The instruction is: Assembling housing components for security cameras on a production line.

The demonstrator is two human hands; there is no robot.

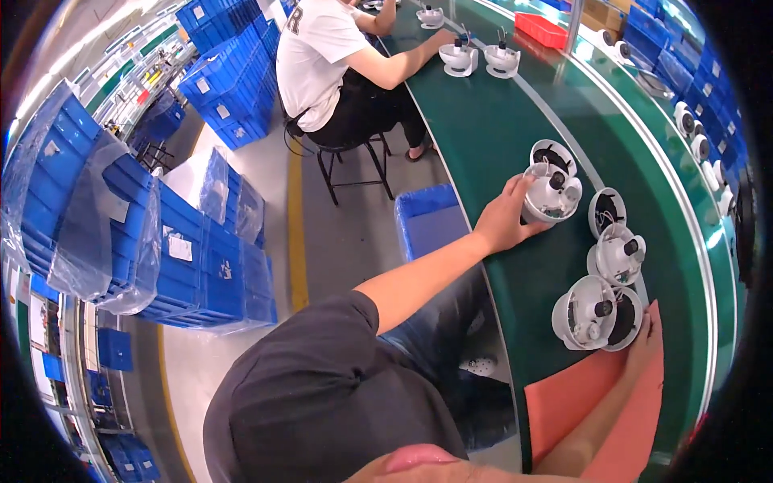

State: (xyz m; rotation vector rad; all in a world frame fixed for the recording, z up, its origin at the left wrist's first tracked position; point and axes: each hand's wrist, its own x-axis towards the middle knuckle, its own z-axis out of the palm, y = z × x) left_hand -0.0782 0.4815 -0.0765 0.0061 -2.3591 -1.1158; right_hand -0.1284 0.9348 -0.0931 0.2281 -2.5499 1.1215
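Observation:
My left hand (505, 216) is closed round the side of a white dome camera (541, 201) with a black lens module inside. Directly behind that camera lies an open white ring cover (551, 153). My right hand (646, 342) grips the rim of another white ring cover (625, 330), its fingers partly hidden. Left of this cover, close against it, is a dome camera (581, 314) with its inner parts exposed. Farther along the bench sits a third dome camera (622, 256), with a ring cover (605, 211) behind it. An orange-red mat (568, 402) lies under my right forearm.
The green bench (483, 137) bears more camera units (502, 60) and a red tray (541, 30) at its far end. A seated co-worker (322, 64) works there. Blue crates (173, 241) stand in stacks at the left; a blue bin (427, 217) stands beside the bench.

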